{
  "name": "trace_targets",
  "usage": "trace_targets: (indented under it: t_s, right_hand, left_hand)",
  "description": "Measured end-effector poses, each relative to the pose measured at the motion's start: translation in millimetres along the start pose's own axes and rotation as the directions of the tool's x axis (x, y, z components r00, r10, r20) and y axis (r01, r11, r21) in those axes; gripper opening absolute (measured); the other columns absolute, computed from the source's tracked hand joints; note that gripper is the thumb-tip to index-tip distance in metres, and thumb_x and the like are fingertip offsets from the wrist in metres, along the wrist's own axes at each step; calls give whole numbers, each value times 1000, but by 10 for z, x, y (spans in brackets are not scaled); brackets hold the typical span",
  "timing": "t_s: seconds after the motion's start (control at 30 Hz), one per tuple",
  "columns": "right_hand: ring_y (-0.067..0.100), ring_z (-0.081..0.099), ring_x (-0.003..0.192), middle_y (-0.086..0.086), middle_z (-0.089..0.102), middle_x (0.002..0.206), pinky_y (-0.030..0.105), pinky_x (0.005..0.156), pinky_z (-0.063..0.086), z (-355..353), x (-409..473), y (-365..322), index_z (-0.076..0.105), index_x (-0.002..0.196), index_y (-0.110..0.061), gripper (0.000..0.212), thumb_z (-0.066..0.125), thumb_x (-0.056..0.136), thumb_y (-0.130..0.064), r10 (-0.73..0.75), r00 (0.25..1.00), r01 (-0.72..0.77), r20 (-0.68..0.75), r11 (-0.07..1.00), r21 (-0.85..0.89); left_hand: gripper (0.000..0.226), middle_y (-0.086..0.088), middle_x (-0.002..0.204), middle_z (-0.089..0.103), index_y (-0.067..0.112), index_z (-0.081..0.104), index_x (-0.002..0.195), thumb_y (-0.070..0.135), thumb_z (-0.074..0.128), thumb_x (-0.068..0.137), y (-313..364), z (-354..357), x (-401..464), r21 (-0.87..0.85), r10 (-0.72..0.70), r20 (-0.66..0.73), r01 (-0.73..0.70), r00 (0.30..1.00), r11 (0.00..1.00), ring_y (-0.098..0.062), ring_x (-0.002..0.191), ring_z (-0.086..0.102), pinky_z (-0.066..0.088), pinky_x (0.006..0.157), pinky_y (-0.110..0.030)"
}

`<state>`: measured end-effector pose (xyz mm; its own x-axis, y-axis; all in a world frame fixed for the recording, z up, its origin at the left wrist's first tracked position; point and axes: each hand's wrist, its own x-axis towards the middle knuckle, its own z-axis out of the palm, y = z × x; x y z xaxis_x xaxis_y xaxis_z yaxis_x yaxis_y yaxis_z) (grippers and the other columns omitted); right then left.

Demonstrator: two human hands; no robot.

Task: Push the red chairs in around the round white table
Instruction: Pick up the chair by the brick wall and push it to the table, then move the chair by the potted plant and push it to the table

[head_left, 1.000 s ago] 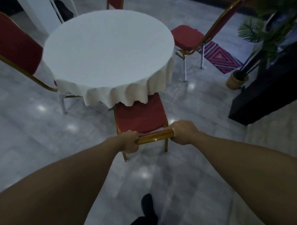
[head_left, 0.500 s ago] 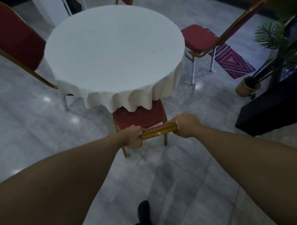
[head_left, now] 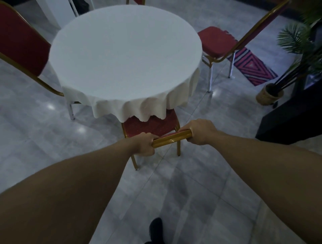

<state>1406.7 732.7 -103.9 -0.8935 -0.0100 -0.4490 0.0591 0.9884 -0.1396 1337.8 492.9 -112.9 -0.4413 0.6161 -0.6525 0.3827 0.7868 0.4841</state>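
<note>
The round white table (head_left: 125, 52) stands ahead, its cloth hanging in folds over the near edge. Directly in front of me a red chair (head_left: 153, 125) with a gold frame has most of its seat under the cloth. My left hand (head_left: 143, 144) and my right hand (head_left: 200, 131) both grip the gold top rail of its backrest. A second red chair (head_left: 216, 41) stands at the right, seat apart from the table. A third red chair (head_left: 22, 40) stands at the left, its back facing me. A fourth chair's frame (head_left: 135, 1) shows at the far side.
A striped red rug (head_left: 252, 68) lies on the grey tiled floor at right. A potted palm (head_left: 270, 95) stands beside a dark counter (head_left: 294, 120) at the right edge. A white panel (head_left: 55, 10) rises at the back left. My dark shoe (head_left: 156, 229) shows below.
The near chair has slid forward under the table; less of its red seat shows beneath the cloth. Both hands have kept their grip on the rail and moved forward with it.
</note>
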Motion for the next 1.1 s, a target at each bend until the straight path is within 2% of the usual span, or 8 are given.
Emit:
trace_targets:
  t_s: [0.1, 0.17, 0.23, 0.33, 0.5, 0.63, 0.93, 1.1]
  right_hand:
    - [15, 67, 95, -14, 72, 99, 36, 79, 53, -15, -8, 34, 74, 118, -38, 32, 75, 86, -38, -17, 999, 15, 44, 999, 46]
    - [14, 63, 97, -15, 64, 99, 34, 80, 47, -62, -60, 67, 69, 130, -34, 57, 82, 79, -53, -8, 998, 1, 61, 994, 110]
    - [19, 62, 110, -9, 65, 115, 35, 89, 46, -125, -137, 117, 59, 146, -30, 83, 83, 73, -64, 4, 998, -14, 67, 989, 147]
    - [26, 55, 133, 0, 58, 148, 39, 104, 46, -243, -308, 297, 49, 154, -29, 96, 84, 72, -67, 37, 997, -50, 72, 982, 180]
    - [28, 42, 147, 3, 43, 163, 43, 114, 39, -589, -609, 770, 42, 159, -26, 98, 72, 80, -74, 111, 993, -114, 27, 972, 205]
    - [27, 40, 149, 3, 40, 166, 42, 116, 36, -910, -783, 1254, 42, 158, -26, 93, 62, 84, -78, 182, 981, -159, -74, 956, 248]
    - [30, 46, 145, 8, 44, 164, 49, 117, 40, -1715, -1014, 2380, 41, 158, -22, 97, 48, 86, -86, 213, 956, -152, -201, 947, 282]
    - [30, 46, 145, 7, 46, 162, 45, 117, 38, -1927, -1103, 2882, 40, 160, -20, 91, 44, 92, -81, 196, 956, -136, -219, 955, 262]
  left_hand:
    - [67, -2, 110, 68, 24, 49, 150, 27, 71, 87, 50, -70, -23, 72, -29, 34, 27, 999, 997, -20, 95, 67, 57, 93, -39]
    - [84, -4, 131, 64, 22, 42, 155, 50, 76, 83, 121, -136, -36, 106, -46, 41, 42, 998, 993, -23, 113, 63, 51, 106, -43]
    - [103, -6, 150, 54, 21, 35, 159, 71, 72, 77, 208, -217, -37, 118, -60, 19, 57, 998, 991, -27, 132, 55, 44, 113, -46]
    - [114, -7, 154, 51, 20, 41, 156, 90, 59, 67, 481, -347, -72, 91, -43, -48, 47, 998, 995, -29, 137, 52, 45, 112, -48]
    - [68, -9, 147, 57, 17, 50, 150, 62, 46, 100, 1186, -607, -64, 169, 23, -207, 12, 978, 986, -32, 133, 54, 43, 103, -38]
    - [69, -11, 150, 56, 22, 51, 149, 65, 40, 97, 1710, -784, 110, 239, 50, -333, 33, 942, 970, -33, 133, 54, 43, 109, -48]
    - [73, -10, 154, 54, 21, 45, 154, 67, 40, 97, 3035, -1098, 697, 282, 105, -456, 31, 884, 959, -33, 136, 53, 43, 111, -49]
    - [73, -12, 153, 55, 19, 45, 154, 66, 41, 98, 3539, -1189, 1020, 294, 123, -465, 22, 877, 956, -33, 136, 53, 43, 110, -47]
